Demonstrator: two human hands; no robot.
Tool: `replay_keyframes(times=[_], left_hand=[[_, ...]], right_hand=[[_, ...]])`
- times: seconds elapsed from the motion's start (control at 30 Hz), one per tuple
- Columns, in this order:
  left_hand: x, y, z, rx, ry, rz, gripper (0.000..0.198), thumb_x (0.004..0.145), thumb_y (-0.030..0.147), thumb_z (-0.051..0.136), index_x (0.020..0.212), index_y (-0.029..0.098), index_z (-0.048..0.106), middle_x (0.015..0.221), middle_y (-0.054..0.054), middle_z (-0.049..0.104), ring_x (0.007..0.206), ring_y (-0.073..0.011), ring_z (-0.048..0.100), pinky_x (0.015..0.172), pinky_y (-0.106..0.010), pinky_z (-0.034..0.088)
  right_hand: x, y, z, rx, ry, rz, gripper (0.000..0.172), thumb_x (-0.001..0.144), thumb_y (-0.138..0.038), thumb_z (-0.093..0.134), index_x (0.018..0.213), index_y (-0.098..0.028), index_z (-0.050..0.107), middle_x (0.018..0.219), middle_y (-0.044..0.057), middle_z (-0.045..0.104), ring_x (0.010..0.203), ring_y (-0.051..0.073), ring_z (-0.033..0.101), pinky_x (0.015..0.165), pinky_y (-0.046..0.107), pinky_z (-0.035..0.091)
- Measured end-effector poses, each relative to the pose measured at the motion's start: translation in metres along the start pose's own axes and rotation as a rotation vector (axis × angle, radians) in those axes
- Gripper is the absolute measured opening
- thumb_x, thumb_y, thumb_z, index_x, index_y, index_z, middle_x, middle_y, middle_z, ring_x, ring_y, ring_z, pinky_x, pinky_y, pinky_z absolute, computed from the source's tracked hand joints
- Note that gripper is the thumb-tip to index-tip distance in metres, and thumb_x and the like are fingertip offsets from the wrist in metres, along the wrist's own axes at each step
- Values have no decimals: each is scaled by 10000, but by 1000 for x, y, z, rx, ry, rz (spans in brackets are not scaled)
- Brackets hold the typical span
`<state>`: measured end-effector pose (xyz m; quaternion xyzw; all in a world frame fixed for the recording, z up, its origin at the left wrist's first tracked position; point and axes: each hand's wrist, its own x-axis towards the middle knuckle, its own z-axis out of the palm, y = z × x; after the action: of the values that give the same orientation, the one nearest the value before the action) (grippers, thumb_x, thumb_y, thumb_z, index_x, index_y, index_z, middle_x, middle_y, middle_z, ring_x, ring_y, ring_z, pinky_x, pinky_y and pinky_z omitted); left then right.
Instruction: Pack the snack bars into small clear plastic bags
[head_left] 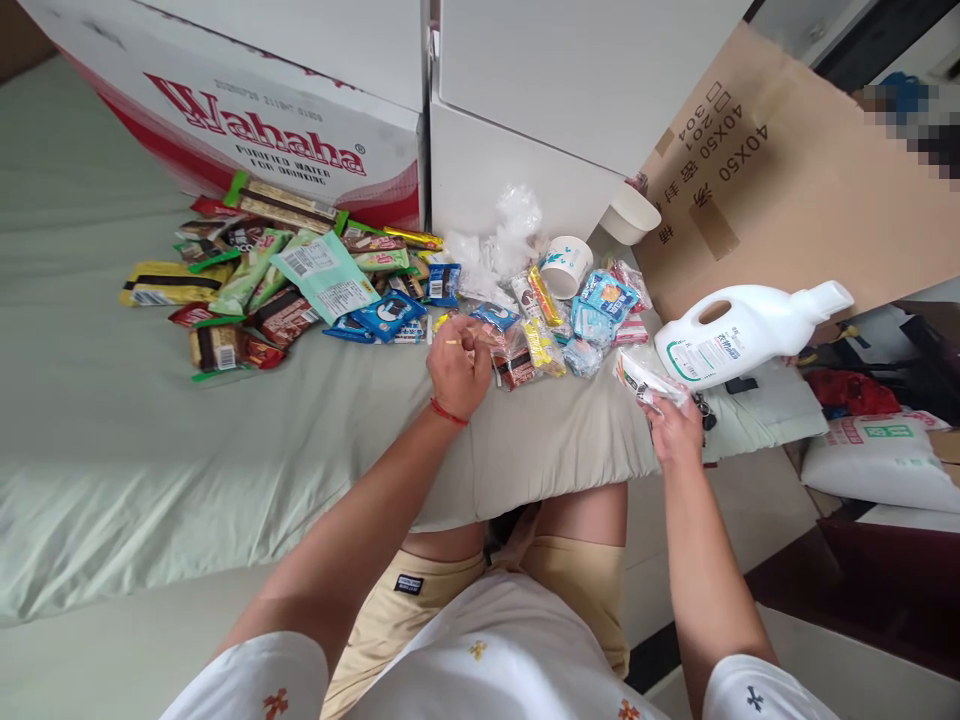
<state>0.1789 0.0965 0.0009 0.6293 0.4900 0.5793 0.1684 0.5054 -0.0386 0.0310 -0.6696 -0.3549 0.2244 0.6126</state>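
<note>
My left hand (pixel 459 368) is closed in a pinch over the bed edge, holding a thin yellow stick (pixel 453 342) beside a pile of snack packets (pixel 525 330). My right hand (pixel 675 428) grips a white plastic packet (pixel 643 376) near the bed's right edge, just left of a white detergent bottle (pixel 739 335) lying on its side. A wider heap of wrapped snacks (pixel 277 280) lies to the left on the pale green sheet (pixel 112 420). A red string circles my left wrist.
A Wahaha cardboard box (pixel 247 110) and a white box (pixel 570 90) stand behind the snacks. Two paper cups (pixel 566 265) sit by crumpled clear plastic (pixel 510 235). Brown cardboard (pixel 780 170) leans at right; bags (pixel 877 460) lie on the floor.
</note>
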Motion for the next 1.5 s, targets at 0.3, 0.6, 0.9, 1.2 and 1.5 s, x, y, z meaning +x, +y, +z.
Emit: replay_keyframes(times=[0.3,0.6,0.9,1.2,1.5], left_hand=[[-49,77,-35,-403,-910,163,606,858,487,721,1345,161,568,1331,-177,629,1207,-296,616,1020,-406,496],[-98,82,-80,-448,-1302,-279,390,865,532,671,929,148,669,764,-9,658,661,-135,539,599,-230,402],[-132,78,-85,-619,-1014,-514,461,892,603,624,1033,164,620,870,-39,672,745,-170,566,707,-282,472],[-151,80,-70,-674,-825,-738,451,832,598,691,932,175,570,822,-21,634,736,-162,550,708,-291,472],[-149,76,-78,-875,-847,-904,532,783,555,780,1087,165,584,993,-74,684,846,-192,622,786,-316,505]], right_hand=[[-106,-46,-5,194,-413,193,338,772,-288,769,1103,-264,704,1160,72,721,984,234,677,841,389,560],[-121,-64,35,2,-920,229,519,916,-269,553,1435,-282,536,1341,57,665,1080,220,651,881,342,554],[-141,-61,76,-207,-825,69,423,999,-601,500,821,-235,614,663,-13,539,579,141,469,537,275,388],[-151,-56,101,-373,-743,-169,531,996,-656,437,667,-249,531,707,28,522,746,202,462,742,329,392],[-121,-54,71,-50,-538,232,470,874,-671,656,860,-204,707,802,22,652,744,157,553,681,265,439]])
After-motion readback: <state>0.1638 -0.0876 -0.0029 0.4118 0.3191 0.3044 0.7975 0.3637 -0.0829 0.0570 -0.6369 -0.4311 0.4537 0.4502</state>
